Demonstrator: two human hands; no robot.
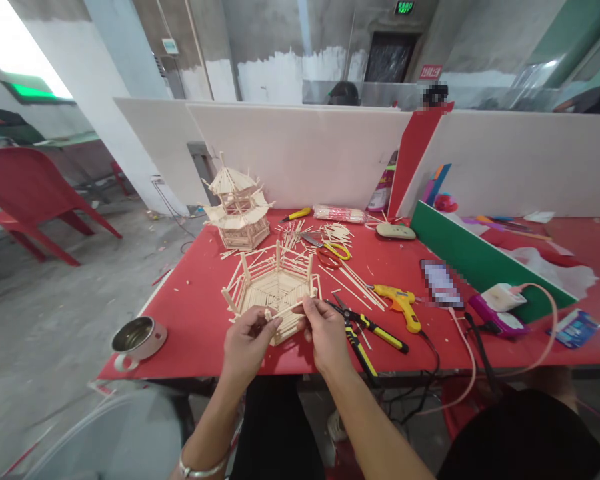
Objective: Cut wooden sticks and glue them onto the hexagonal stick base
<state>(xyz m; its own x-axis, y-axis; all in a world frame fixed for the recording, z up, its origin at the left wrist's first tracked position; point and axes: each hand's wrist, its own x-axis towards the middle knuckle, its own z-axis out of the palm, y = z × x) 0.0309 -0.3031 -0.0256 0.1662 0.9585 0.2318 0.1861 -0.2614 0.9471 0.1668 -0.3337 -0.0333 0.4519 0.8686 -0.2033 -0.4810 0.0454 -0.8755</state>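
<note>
The hexagonal stick frame (275, 287) lies on the red table (185, 327), close before the person, so that both hands can work at its near rim. The right hand (326, 328) pinches a thin stick (290, 309) between thumb and finger; the left hand (253, 339) is closed on the frame at the other end of this stick — probably to keep it level and steady. The glue gun (403, 303) and the pliers (380, 331) lie to the right, perhaps for easy reach. The small pagoda (243, 223) stands behind, maybe as a pattern.

The fingers cover part of the near wall, so I cannot tell whether the left ones press a post or the stick itself. The right hand's lower fingers are hidden, and the phone (441, 283) screen is blurred.
</note>
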